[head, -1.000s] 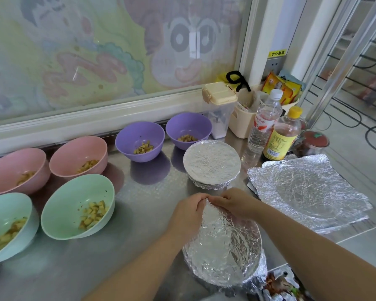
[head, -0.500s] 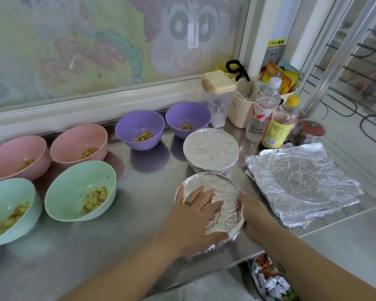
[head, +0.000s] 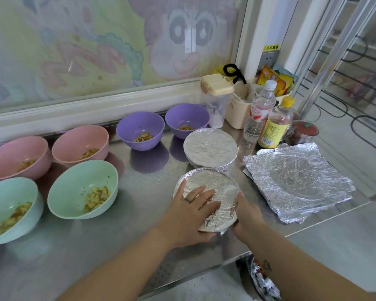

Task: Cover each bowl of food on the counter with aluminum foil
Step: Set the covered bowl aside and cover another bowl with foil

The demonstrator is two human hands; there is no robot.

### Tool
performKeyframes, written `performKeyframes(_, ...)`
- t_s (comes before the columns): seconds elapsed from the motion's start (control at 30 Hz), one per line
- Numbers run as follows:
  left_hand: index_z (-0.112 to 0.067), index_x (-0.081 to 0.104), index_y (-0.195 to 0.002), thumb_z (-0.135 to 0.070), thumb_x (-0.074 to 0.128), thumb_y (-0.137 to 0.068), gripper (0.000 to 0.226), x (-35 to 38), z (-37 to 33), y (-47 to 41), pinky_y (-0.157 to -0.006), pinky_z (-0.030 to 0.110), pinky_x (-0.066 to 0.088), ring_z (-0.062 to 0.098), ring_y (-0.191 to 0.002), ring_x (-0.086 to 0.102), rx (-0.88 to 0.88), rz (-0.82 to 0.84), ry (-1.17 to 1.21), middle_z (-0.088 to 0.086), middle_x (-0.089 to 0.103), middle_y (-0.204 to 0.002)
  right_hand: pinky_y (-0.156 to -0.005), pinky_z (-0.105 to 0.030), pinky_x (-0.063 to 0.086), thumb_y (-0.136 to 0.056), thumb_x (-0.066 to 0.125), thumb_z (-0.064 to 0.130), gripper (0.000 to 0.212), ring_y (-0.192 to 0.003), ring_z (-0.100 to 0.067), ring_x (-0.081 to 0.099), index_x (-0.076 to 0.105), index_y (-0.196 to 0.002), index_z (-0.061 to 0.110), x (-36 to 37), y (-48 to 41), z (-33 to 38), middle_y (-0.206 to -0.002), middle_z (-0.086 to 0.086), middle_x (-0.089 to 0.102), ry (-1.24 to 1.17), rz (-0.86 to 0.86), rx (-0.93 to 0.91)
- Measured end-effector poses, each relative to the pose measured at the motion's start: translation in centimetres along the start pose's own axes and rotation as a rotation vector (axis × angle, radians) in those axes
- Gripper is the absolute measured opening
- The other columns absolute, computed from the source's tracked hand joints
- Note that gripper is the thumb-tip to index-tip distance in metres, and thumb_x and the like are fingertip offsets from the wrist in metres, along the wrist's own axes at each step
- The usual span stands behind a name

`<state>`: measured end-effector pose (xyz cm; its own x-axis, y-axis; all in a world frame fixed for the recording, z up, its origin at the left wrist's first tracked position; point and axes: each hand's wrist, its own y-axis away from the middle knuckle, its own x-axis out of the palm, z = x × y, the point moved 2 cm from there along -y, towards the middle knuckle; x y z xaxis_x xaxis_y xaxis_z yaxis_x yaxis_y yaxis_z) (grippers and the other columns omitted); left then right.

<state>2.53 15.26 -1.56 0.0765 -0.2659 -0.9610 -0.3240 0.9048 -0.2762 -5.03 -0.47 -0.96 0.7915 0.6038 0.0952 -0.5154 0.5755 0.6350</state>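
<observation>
The counter (head: 139, 231) carries open bowls on its left in rows of two. The leftmost near bowl (head: 9, 209) and second near bowl (head: 74, 187) are in front, the leftmost middle bowl (head: 11, 153) and second middle bowl (head: 78, 140) behind them, and the left back bowl (head: 139, 124) and right back bowl (head: 186, 116) farther right. Before the right back bowl stands the far covered bowl (head: 210, 147), with the near covered bowl (head: 213, 181) just before it. The left hand (head: 189, 213) lies on top of the near covered bowl; the right hand (head: 248, 216) holds its right side. Foil sheets (head: 297, 181) lie to the right, with the left bottle (head: 258, 114) and right bottle (head: 276, 124) behind them.

A kitchen is shown: a steel counter (head: 139, 213), food bowls (head: 83, 187), condiment bottles (head: 274, 124), foil sheets (head: 297, 181).
</observation>
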Motion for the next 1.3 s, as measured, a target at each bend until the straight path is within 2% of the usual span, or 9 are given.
performKeyframes(0.07,-0.031,0.057,-0.135,-0.070,0.056,-0.076,0.071,-0.2,0.6,0.5,-0.111,0.066,0.028,0.027,-0.137,0.047,-0.011,-0.001,-0.039,0.000,0.051,-0.146,-0.083,-0.047,0.058,-0.104,0.051,0.035,0.037,-0.088,-0.031,0.070,0.066,-0.109,0.002,-0.3,-0.2,0.2,-0.097,-0.015,0.072,0.127,0.041,-0.035)
performKeyframes(0.17,-0.031,0.055,-0.133,-0.074,0.056,-0.078,0.070,-1.0,1.5,1.6,-0.113,0.060,0.026,0.024,-0.134,0.047,-0.008,-0.078,-0.021,-0.001,0.052,-0.141,-0.112,-0.048,0.041,-0.092,0.062,0.050,0.067,-0.132,-0.025,0.052,0.048,-0.146,0.011,-1.3,-0.4,1.5,-0.145,-0.005,0.055,0.666,0.068,-0.332)
performKeyframes(0.23,-0.027,0.061,-0.120,-0.069,0.063,-0.079,0.059,-1.8,1.3,2.3,-0.113,0.051,0.032,0.021,-0.119,0.053,0.026,-0.175,0.043,-0.002,0.058,-0.125,-0.112,-0.040,0.038,-0.093,0.067,0.037,0.049,-0.133,-0.017,0.045,0.054,-0.139,0.021,-1.7,0.4,3.1,-0.142,0.002,0.049,0.882,0.130,-0.726)
performKeyframes(0.3,-0.024,0.064,-0.103,-0.060,0.069,-0.082,0.041,-2.5,0.6,2.5,-0.098,0.037,0.042,0.019,-0.096,0.056,0.051,-0.256,0.067,-0.003,0.059,-0.107,-0.104,-0.036,0.044,-0.090,0.068,0.033,0.026,-0.122,-0.011,0.049,0.066,-0.116,0.031,-1.9,0.9,4.4,-0.129,0.009,0.053,1.045,0.263,-1.063)
performKeyframes(0.37,-0.025,0.063,-0.095,-0.052,0.066,-0.089,0.028,-2.6,-0.1,2.4,-0.082,0.032,0.044,0.016,-0.084,0.055,0.051,-0.252,0.047,-0.005,0.058,-0.098,-0.097,-0.038,0.050,-0.088,0.065,0.041,0.017,-0.115,-0.009,0.050,0.068,-0.103,0.033,-2.2,0.9,4.5,-0.120,0.013,0.055,1.292,0.433,-1.262)
performKeyframes(0.47,-0.028,0.063,-0.094,-0.045,0.061,-0.092,0.017,-2.4,-0.7,2.3,-0.075,0.031,0.044,0.013,-0.078,0.055,0.033,-0.202,0.041,-0.008,0.058,-0.094,-0.092,-0.038,0.052,-0.089,0.065,0.046,0.020,-0.111,-0.009,0.052,0.068,-0.104,0.034,-2.3,0.4,4.0,-0.115,0.012,0.057,1.498,0.577,-1.415)
performKeyframes(0.67,-0.028,0.063,-0.088,-0.037,0.066,-0.084,0.011,-2.2,-0.9,1.8,-0.073,0.032,0.045,0.013,-0.075,0.056,-0.018,-0.154,0.094,-0.010,0.059,-0.090,-0.088,-0.031,0.049,-0.084,0.070,0.053,0.029,-0.098,-0.011,0.056,0.067,-0.104,0.032,-1.6,0.9,3.6,-0.106,0.012,0.059,1.554,0.717,-1.513)
performKeyframes(0.93,-0.028,0.060,-0.078,-0.033,0.066,-0.079,0.008,-2.3,-1.0,1.4,-0.070,0.030,0.044,0.013,-0.071,0.052,-0.028,-0.160,0.099,-0.010,0.056,-0.081,-0.071,-0.030,0.050,-0.083,0.067,0.026,0.010,-0.075,-0.014,0.051,0.057,-0.081,0.024,-1.5,0.2,1.8,-0.081,0.008,0.056,1.512,0.650,-1.737)
performKeyframes(1.3,-0.026,0.060,-0.078,-0.033,0.066,-0.082,0.010,-2.1,-0.8,1.4,-0.069,0.030,0.044,0.013,-0.069,0.051,0.008,-0.174,0.086,-0.010,0.057,-0.081,-0.067,-0.027,0.046,-0.089,0.065,0.034,0.013,-0.075,-0.013,0.050,0.058,-0.081,0.025,-1.4,-0.2,0.8,-0.083,0.010,0.055,1.397,0.637,-1.711)
